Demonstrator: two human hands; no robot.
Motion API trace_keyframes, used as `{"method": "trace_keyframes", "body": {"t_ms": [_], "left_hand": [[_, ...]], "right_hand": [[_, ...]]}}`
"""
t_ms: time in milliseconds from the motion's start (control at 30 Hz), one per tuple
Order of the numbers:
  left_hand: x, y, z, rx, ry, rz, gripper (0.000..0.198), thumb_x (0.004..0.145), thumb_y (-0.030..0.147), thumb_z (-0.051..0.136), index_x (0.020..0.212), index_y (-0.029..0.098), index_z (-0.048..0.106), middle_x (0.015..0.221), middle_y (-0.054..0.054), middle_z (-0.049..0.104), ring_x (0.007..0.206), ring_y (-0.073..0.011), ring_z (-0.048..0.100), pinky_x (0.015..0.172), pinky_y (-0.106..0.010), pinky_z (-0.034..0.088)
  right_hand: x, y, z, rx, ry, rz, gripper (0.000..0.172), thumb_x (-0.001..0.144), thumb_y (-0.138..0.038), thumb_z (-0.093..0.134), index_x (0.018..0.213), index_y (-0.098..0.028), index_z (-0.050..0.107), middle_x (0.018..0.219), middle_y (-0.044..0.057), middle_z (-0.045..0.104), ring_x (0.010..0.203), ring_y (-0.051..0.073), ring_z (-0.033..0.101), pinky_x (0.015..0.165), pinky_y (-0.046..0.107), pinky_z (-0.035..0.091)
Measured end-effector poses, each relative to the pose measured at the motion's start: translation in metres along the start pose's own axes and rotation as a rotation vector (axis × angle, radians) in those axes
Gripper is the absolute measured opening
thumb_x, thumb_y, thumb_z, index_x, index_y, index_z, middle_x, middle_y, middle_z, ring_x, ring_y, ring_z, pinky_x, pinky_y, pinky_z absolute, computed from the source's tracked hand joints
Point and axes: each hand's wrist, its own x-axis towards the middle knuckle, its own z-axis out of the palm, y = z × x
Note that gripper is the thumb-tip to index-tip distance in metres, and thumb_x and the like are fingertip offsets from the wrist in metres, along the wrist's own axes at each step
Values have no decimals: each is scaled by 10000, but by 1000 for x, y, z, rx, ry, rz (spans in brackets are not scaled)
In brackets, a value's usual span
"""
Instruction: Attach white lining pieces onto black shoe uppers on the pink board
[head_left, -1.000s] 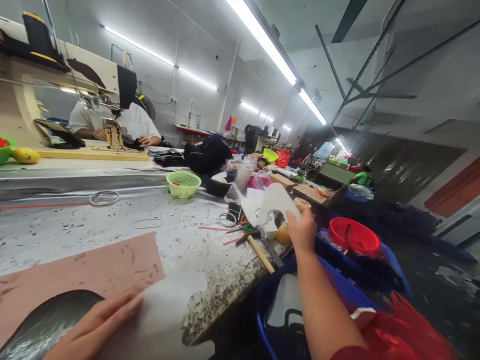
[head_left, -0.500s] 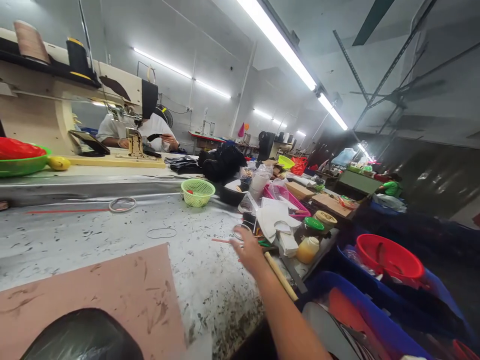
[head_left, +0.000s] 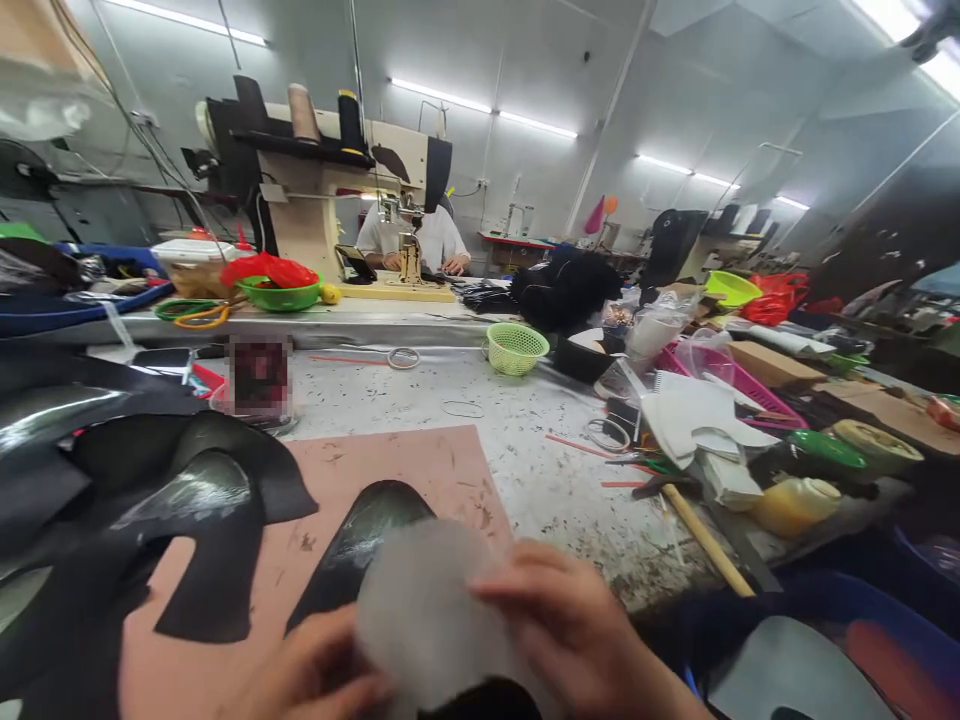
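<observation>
Two hands [head_left: 562, 615] [head_left: 319, 660]; one whitish piece [head_left: 431, 605] held

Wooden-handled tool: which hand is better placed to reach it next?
Probably the right hand: the wooden-handled tool lies on that side, while the left hand is farther away, across the pale sheet. Both hands seem to hold the sheet, so the right would first need freeing.

Grey wall [head_left: 540, 65] w/ lit fluor. tubes [head_left: 440, 95], dk-flecked worktop [head_left: 525, 440] below
</observation>
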Motion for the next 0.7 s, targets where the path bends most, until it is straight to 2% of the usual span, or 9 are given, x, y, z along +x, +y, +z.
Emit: {"method": "trace_keyframes", "body": {"t_ms": [67,133,233,333,433,533,600,700], "left_hand": [[1,-1,-13,-72,75,-84,477,619,654,531,792,225,647,719,-18,630,712,-233,575,645,-319,477],[5,-7,-25,-107,158,-177,527,578,676,546,756,186,621,647,-12,605,604,-201,559,537,-281,461],[12,-20,-37,-63,237,-179,493,575,613,589,789,169,621,650,-17,609,589,-199,564,505,-272,455],[16,-34,-39,-19,294,-86,518,633,507,579,1035,181,593,770,-37,648,703,-225,604,593,-293,484],[20,-43,-38,105,391,-2,612,665,391,556,1244,222,455,992,-49,650,870,-233,606,751,-316,473],[27,-46,-39,259,389,59,516,694,334,500,1203,252,512,1161,-30,594,1050,-244,541,900,-342,400],[33,-45,-42,350,365,65,433,715,331,459,1115,235,595,1149,-27,603,1079,-242,527,933,-335,377],[40,-43,-47,443,378,53,425,730,329,427,1081,195,625,1113,-49,623,1048,-242,552,928,-330,385]], "right_hand": [[13,16,25,67,37,209,263,743,-163,521,949,-245,662,884,48,664,848,174,607,777,304,483],[25,33,46,159,34,403,248,722,-194,536,929,-223,669,957,48,663,929,197,592,859,359,452],[36,49,64,243,7,563,262,740,-214,500,942,-215,667,1041,46,644,1008,205,562,923,392,406],[37,55,71,203,-16,551,290,734,-180,480,954,-219,664,1056,42,634,1029,203,546,935,392,390],[36,58,72,91,-58,422,386,683,-84,454,978,-225,657,988,35,638,974,185,560,895,357,415],[41,63,72,-4,-83,334,375,703,-90,453,986,-224,660,891,38,627,870,170,577,811,323,451],[47,68,72,-44,-81,319,313,743,-148,480,984,-229,663,870,39,620,834,164,576,785,313,455],[55,78,73,-81,-100,307,285,758,-173,505,989,-229,663,871,38,623,821,158,574,778,302,450]]}}
